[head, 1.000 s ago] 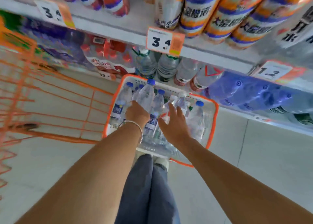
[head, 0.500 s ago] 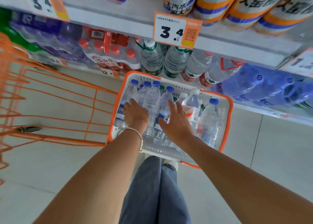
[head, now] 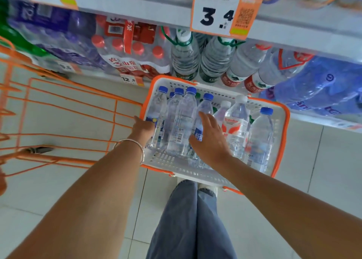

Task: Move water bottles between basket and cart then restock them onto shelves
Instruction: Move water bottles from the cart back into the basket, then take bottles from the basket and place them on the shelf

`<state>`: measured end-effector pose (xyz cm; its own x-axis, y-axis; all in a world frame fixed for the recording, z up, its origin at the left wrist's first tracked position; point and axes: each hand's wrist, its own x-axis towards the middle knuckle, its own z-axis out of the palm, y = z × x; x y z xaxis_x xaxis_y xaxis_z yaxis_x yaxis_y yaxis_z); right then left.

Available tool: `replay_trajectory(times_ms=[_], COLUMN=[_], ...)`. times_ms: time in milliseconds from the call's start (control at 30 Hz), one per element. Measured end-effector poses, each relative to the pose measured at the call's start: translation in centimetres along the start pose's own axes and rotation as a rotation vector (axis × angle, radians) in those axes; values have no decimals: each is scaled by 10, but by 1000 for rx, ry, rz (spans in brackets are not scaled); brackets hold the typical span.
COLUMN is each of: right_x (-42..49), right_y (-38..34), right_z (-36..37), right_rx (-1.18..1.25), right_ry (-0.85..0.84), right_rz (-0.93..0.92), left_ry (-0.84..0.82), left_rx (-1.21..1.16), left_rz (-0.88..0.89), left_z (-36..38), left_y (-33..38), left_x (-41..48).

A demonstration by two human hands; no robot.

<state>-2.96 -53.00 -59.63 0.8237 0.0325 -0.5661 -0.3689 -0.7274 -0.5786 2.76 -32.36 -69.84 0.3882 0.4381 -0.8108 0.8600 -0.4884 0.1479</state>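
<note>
Left hand (head: 144,126) shifted to basket (head: 186,170) left edge, grip unclear, right hand (head: 210,139) spread over bottles (head: 182,121)

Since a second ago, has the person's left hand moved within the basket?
Yes. Judged against the basket, the left hand has shifted left, from over the blue-capped bottles to the basket's left rim.

this is a shop, a supermarket drinks aisle. white shelves (head: 137,6) carry orange-edged price tags (head: 225,11) reading 3.4 and 12.8, above shrink-wrapped packs (head: 135,62) of bottled water and rows of large loose bottles (head: 185,56). an orange wire cart (head: 58,158) and an orange-rimmed plastic basket (head: 195,172) full of water bottles (head: 181,121) stand on the pale tiled floor (head: 323,170).
</note>
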Motion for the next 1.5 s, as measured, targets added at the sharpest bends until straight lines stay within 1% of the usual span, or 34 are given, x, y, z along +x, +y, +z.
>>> replay_trajectory(times_ms=[67, 133, 167, 200, 267, 333, 400, 467, 533, 600, 667, 733, 767, 833, 933, 1000, 1100, 1200, 1333, 1500], right_x=[1, 3, 4, 5, 7, 6, -1, -12, -24, -38, -47, -51, -50, -45, -35, -31, -29, -25, -24, -15], right_y=[-2, -4, -3, -3, -1, 0, -1, -2, -2, 3, 13, 27, 36, 64, 115, 143, 168, 186, 194, 201], right_z=[3, 5, 6, 7, 7, 6, 3, -5, -16, -30, -42, -60, -68, -83, -96, -98, -97, -90, -80, -73], right_rx=[16, 22, 23, 23, 26, 26, 43, 64, 105, 177, 273, 420, 488, 524, 498, 415, 329, 383, 543, 569], right_ry=[14, 20, 21, 19, 18, 21, 28, 36, 66, 124, 233, 349, 398, 444, 407, 344, 265, 193, 151, 226], right_rz=[4, 12, 17, 21, 24, 19, 20, 42, 68, 134, 260, 435, 510, 652, 773, 825, 902, 933, 932, 943], left_ry=[21, 47, 47, 29, 45, 142, 229, 132, -26, -111, -186, -262, -277, -267, -199, -159, -185, -241, -241, -246], left_rx=[-13, -60, -43, -79, -195, -177, -135, -217, -320, -335, -266, -212, -177, -104, -16, 6, -33, -50, -3, 3], left_rz=[-47, -95, -119, -140, -81, -23, -28, -18, -69, -58, -55, -19, 1, 58, 84, 98, 67, 105, 143, 149], left_z=[0, 21, 32, 31, 25, 6, -8, -18, -17, -8, 13, 43, 56, 80, 98, 106, 113, 121, 131, 130], left_y=[-4, -32, -39, -40, -32, -11, -7, -1, 8, 21, 30, 39, 41, 42, 41, 40, 40, 39, 40, 44], left_x=[13, 79, 97, 96, 70, 12, -10, -36, -59, -87, -111, -136, -143, -150, -152, -150, -150, -150, -155, -162])
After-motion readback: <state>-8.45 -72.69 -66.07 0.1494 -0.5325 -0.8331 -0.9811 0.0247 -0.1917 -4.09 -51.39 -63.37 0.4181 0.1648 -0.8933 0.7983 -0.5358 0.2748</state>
